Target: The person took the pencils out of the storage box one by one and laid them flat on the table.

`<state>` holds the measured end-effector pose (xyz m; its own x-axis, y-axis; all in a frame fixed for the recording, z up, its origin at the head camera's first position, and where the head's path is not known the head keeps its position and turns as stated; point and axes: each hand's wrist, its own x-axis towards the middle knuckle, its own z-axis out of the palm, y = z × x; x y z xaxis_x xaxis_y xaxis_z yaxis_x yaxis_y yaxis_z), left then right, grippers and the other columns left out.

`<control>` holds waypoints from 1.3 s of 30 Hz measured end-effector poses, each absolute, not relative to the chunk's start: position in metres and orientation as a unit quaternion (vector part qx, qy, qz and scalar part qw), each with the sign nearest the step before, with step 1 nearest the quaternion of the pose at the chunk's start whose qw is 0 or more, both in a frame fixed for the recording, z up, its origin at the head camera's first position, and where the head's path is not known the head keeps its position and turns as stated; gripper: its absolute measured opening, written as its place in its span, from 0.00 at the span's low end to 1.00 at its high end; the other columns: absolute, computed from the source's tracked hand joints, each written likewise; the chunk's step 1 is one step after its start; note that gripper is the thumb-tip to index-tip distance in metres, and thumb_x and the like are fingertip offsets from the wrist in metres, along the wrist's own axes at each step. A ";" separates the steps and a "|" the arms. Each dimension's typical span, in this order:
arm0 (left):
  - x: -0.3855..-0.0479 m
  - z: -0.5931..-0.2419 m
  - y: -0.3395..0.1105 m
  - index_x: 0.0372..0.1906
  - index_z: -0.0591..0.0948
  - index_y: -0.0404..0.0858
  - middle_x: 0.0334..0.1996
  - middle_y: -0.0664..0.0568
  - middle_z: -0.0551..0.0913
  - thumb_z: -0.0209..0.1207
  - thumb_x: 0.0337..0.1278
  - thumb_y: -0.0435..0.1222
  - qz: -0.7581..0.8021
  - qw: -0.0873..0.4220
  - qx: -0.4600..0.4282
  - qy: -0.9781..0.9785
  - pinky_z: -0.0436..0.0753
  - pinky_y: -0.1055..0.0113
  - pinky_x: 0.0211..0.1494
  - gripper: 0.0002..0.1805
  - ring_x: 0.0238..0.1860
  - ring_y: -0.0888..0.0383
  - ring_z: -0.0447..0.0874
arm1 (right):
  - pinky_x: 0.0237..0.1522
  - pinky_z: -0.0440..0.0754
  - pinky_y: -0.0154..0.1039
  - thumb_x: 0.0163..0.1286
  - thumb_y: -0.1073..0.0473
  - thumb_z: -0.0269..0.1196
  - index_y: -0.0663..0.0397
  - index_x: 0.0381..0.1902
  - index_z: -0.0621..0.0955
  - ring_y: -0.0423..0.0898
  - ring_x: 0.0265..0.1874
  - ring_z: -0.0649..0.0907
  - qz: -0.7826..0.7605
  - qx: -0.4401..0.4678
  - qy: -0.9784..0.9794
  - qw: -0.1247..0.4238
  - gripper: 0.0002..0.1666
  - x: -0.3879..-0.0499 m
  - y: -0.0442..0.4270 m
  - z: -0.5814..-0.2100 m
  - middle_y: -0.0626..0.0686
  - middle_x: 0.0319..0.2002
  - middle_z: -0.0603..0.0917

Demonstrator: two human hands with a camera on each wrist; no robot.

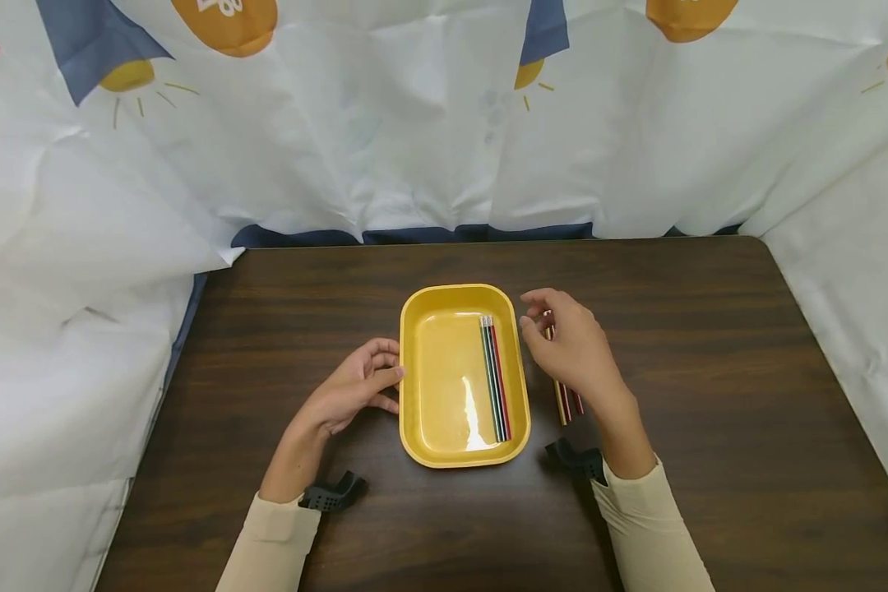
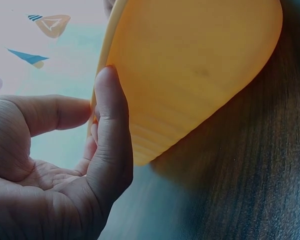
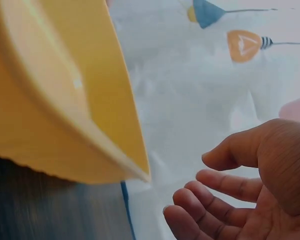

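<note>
A shallow yellow tray with rounded corners stands on the table, and several slim pencils, green, dark and red among them, lie side by side along its right part. The left hand is at the tray's left edge; in the left wrist view its thumb and fingers pinch the tray's rim. Just right of the tray, the right hand hovers with loosely bent fingers and holds nothing. Beneath it, more pencils in gold and red tones are partly hidden by the hand.
The dark wood table reaches out on both sides of the tray. A white curtain with light-bulb prints hangs behind the far edge and along the sides. Each wrist wears a black camera band.
</note>
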<state>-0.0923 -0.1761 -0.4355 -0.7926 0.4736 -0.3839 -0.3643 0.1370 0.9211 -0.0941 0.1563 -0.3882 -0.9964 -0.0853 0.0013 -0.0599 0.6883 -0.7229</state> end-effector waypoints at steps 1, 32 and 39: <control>-0.092 -0.436 -0.176 0.70 0.59 0.27 0.52 0.40 0.77 0.56 0.76 0.33 0.657 0.319 0.040 0.682 0.94 0.61 0.40 0.28 0.43 0.54 0.82 | 0.45 0.89 0.50 0.77 0.56 0.62 0.54 0.64 0.81 0.53 0.46 0.85 -0.391 -0.042 0.919 0.020 0.21 -0.095 0.153 -0.387 0.55 0.49 0.84; -0.090 -0.433 -0.178 0.70 0.60 0.27 0.54 0.38 0.74 0.57 0.75 0.32 0.644 0.309 0.032 0.699 0.94 0.58 0.40 0.28 0.45 0.52 0.79 | 0.47 0.89 0.48 0.77 0.52 0.61 0.62 0.71 0.75 0.58 0.45 0.85 -0.282 -0.075 0.941 0.174 0.31 -0.116 0.080 -0.382 0.63 0.61 0.84; -0.090 -0.434 -0.174 0.71 0.60 0.28 0.54 0.37 0.74 0.57 0.75 0.32 0.647 0.313 0.042 0.693 0.94 0.58 0.40 0.29 0.46 0.52 0.81 | 0.27 0.77 0.37 0.75 0.57 0.61 0.69 0.53 0.79 0.52 0.26 0.80 -0.222 -0.086 0.956 0.171 0.19 -0.118 0.076 -0.391 0.58 0.30 0.79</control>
